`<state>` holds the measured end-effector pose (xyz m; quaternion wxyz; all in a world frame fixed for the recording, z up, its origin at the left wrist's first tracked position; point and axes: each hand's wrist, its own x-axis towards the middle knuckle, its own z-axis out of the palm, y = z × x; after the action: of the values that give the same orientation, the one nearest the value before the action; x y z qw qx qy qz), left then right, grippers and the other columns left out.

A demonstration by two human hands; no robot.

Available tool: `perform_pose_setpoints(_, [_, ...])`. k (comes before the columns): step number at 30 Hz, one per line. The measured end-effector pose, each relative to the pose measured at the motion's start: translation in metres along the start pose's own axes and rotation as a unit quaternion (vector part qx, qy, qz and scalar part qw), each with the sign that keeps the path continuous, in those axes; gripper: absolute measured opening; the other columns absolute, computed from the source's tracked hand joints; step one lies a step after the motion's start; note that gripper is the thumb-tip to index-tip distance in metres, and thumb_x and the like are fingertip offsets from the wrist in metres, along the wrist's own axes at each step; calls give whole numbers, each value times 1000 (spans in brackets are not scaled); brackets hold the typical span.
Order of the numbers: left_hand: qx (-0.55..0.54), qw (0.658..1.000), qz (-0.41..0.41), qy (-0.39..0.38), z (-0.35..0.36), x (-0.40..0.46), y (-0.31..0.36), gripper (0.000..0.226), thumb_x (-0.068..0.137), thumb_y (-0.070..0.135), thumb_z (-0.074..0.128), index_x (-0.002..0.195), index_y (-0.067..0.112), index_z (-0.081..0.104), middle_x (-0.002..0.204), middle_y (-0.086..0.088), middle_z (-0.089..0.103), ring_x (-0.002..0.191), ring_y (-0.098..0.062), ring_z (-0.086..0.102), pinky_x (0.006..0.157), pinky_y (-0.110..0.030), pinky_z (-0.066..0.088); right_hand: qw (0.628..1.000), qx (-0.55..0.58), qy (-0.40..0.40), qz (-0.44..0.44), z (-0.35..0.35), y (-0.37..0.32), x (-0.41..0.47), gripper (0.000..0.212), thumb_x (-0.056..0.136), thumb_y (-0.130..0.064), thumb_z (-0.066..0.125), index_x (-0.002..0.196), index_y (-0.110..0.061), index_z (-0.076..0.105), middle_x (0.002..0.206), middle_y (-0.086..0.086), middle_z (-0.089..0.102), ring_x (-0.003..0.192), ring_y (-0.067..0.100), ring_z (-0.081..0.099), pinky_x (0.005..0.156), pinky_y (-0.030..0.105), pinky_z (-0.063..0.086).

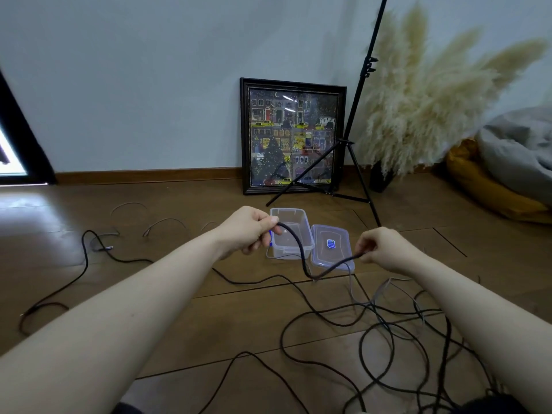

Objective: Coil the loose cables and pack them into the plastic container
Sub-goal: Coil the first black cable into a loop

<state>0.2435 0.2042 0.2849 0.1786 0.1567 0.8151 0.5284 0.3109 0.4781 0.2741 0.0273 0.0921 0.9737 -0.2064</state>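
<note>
Your left hand [249, 230] grips a black cable [301, 255]; your right hand [380, 248] pinches it further along. The cable sags between your fingers, running left to right. Just beyond your left fingers sits the open plastic container [307, 234], its lid [330, 245] beside it. Loose cables [373, 333] sprawl over the wooden floor [185, 324].

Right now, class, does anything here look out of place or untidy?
Yes. Loose black and grey cables sprawl tangled across the wooden floor, none coiled. The clear plastic container sits open, its lid lying beside it.
</note>
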Motion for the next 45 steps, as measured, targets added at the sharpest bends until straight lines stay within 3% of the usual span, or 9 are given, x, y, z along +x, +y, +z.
perform_pose_setpoints(7, [25, 997, -9, 78, 7, 10, 0, 35, 105, 33, 46, 89, 9, 68, 59, -1, 43, 43, -13, 36, 40, -19, 29, 998, -10, -47, -27, 1, -13, 1, 12, 86, -14, 71, 81, -25, 72, 87, -4, 70, 89, 13, 63, 84, 37, 53])
perform_pose_setpoints(12, [48, 993, -27, 101, 5, 12, 3, 34, 97, 42, 60, 83, 11, 62, 58, -2, 40, 46, -17, 30, 43, -22, 29, 1000, 2, -8, 8, 3, -5, 4, 14, 89, -11, 65, 81, -22, 67, 72, -1, 67, 69, 11, 62, 65, 29, 50])
perform_pose_setpoints(15, [-47, 988, -80, 125, 2, 14, 6, 28, 94, 32, 66, 80, 11, 53, 52, 0, 35, 39, -14, 30, 39, -18, 27, 998, 31, 42, 43, 2, 3, 5, 9, 93, -15, 62, 85, -19, 63, 69, 1, 67, 67, 11, 62, 60, 26, 46])
perform_pose_setpoints(19, [-197, 958, -137, 156, 5, 9, 11, 24, 97, 20, 59, 81, 2, 55, 46, -4, 60, 34, -14, 57, 34, -20, 45, 996, 33, 62, 55, 2, 2, 5, 2, 90, -10, 63, 91, -11, 61, 72, 4, 68, 69, 15, 64, 65, 29, 48])
perform_pose_setpoints(28, [-429, 892, -91, 110, 22, 13, 22, 32, 108, 20, 39, 99, -1, 60, 107, -21, 72, 80, -24, 74, 60, -30, 62, 991, -59, -94, -79, 11, -41, -6, 13, 83, -16, 76, 78, -27, 70, 73, -15, 61, 72, -1, 56, 62, 18, 43])
perform_pose_setpoints(33, [-327, 928, -56, 170, 20, 21, 17, 25, 107, 14, 39, 90, 7, 57, 109, -15, 64, 103, -22, 64, 92, -34, 55, 987, -44, -103, -112, 10, -46, -6, 9, 85, -20, 74, 84, -29, 74, 74, -16, 62, 72, -1, 55, 61, 17, 39])
perform_pose_setpoints(39, [-219, 972, -66, 49, 24, 14, 9, 28, 105, 7, 41, 83, 5, 58, 118, -24, 65, 112, -29, 64, 100, -37, 52, 975, -14, -140, -171, 5, -50, -10, 19, 89, -20, 69, 77, -34, 68, 88, -15, 56, 84, -1, 51, 74, 19, 39])
perform_pose_setpoints(42, [-70, 995, -69, -35, 28, 7, 8, 25, 103, 6, 41, 88, 3, 61, 100, -23, 68, 95, -31, 65, 75, -25, 55, 967, 110, -139, -183, 3, -56, -15, 24, 93, -16, 63, 75, -30, 69, 77, -18, 59, 75, -3, 52, 74, 16, 41])
perform_pose_setpoints(45, [-30, 989, -99, -102, 33, 2, 7, 27, 104, 9, 36, 90, 3, 59, 93, -19, 61, 83, -26, 55, 60, -22, 41, 966, 159, -99, -180, -3, -62, -18, 30, 98, -18, 56, 74, -24, 72, 71, -10, 63, 67, -4, 50, 67, 14, 38])
